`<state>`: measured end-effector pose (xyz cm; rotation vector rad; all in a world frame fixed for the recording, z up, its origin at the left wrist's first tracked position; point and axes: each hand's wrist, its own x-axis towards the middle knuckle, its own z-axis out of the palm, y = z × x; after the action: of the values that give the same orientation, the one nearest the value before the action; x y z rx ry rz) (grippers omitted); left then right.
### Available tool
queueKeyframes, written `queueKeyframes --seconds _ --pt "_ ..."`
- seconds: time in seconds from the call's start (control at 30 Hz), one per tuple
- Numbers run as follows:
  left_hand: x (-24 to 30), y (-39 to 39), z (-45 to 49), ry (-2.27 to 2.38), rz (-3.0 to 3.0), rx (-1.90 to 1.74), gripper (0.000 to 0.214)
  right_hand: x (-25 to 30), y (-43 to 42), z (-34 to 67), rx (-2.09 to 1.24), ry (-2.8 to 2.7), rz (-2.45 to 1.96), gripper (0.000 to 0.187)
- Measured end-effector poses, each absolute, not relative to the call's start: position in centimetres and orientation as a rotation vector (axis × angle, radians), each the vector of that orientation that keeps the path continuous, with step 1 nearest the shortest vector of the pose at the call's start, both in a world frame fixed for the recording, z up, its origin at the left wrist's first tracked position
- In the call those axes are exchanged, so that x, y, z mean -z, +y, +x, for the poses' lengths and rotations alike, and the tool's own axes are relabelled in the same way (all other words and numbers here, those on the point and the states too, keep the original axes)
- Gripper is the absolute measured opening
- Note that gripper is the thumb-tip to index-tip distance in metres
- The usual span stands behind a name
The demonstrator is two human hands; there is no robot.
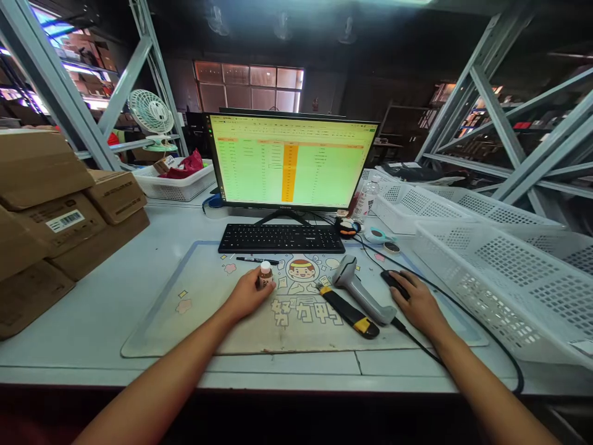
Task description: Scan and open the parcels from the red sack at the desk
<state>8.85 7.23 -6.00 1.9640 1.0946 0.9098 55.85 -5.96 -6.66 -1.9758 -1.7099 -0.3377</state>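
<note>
My left hand is closed around a small brown bottle with a white cap, which stands upright on the printed desk mat. Over a black computer mouse rests my right hand, its fingers curved on top. Between the hands lie a grey barcode scanner and a black and yellow utility knife. A black marker is just beyond the bottle. Behind it sits a black keyboard, below a monitor that displays a spreadsheet with an orange column.
Cardboard boxes are stacked at the left. White perforated baskets line the right side. A basket with a red item and a fan stand back left. A plastic bottle is beside the monitor. Cables cross the mat's right part.
</note>
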Motion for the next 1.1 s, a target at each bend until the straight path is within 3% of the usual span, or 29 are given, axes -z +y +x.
queueKeyframes --seconds 1.1 --pt "5.4 7.0 8.9 1.103 1.97 -0.884 0.034 7.7 -5.8 56.7 0.484 -1.741 -1.931 0.051"
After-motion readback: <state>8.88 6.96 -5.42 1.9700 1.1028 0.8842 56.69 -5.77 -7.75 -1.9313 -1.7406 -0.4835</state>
